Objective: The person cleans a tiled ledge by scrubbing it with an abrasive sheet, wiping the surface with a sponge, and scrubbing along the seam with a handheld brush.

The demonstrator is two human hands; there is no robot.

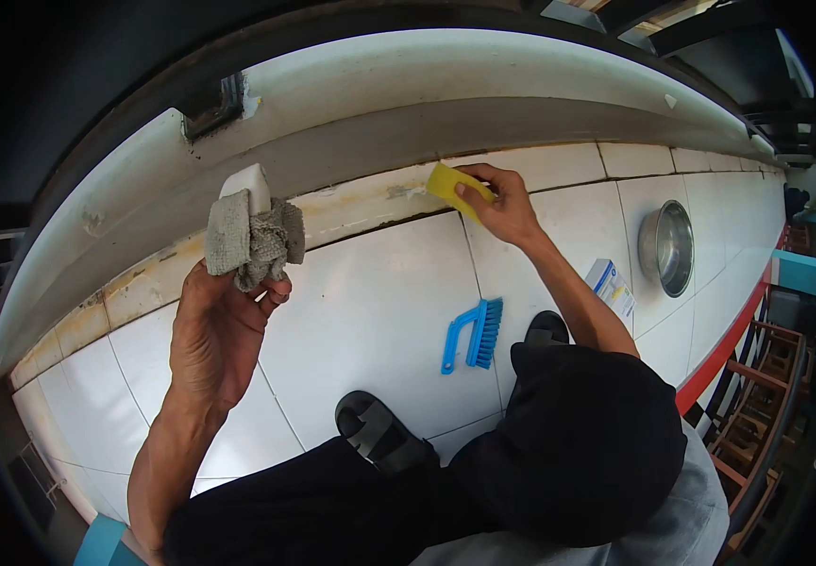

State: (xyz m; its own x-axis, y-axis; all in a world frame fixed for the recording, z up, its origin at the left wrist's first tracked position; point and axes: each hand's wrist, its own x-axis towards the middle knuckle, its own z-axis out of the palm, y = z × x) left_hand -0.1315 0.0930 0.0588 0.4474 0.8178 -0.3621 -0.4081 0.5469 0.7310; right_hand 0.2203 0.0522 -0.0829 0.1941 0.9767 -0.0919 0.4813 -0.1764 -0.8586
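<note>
White tiled floor, blue brush, small box, metal bowl, 2 black sandals on it

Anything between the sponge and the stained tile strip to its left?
Nothing visible between the yellow sponge in the right hand and the stained strip just left of it. Farther left, the grey cloth in the left hand overlaps the strip in view.
</note>
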